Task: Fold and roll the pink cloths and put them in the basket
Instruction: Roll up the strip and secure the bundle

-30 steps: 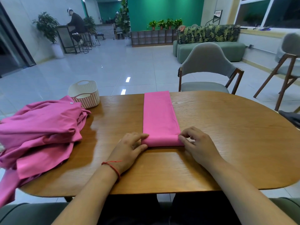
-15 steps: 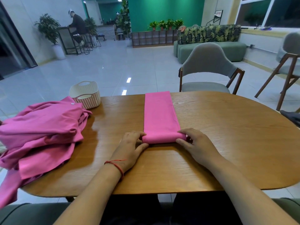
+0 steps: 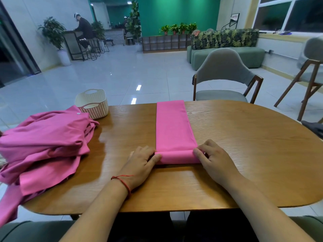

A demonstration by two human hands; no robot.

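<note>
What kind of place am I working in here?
Probably a lounge or café-style common room rather than a home: a green sofa with leaf-print cushions, a bar counter with stools, and loose chairs by the wooden table that holds the cloth, all on a wide tiled floor.

Left edge crops the pink cloth pile (image 3: 43, 145) — basket (image 3: 94, 102) partly behind it.

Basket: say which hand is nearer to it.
Left. The left hand grips the rolled cloth at its left end, toward the basket; the right hand grips its right end, farther off.
</note>
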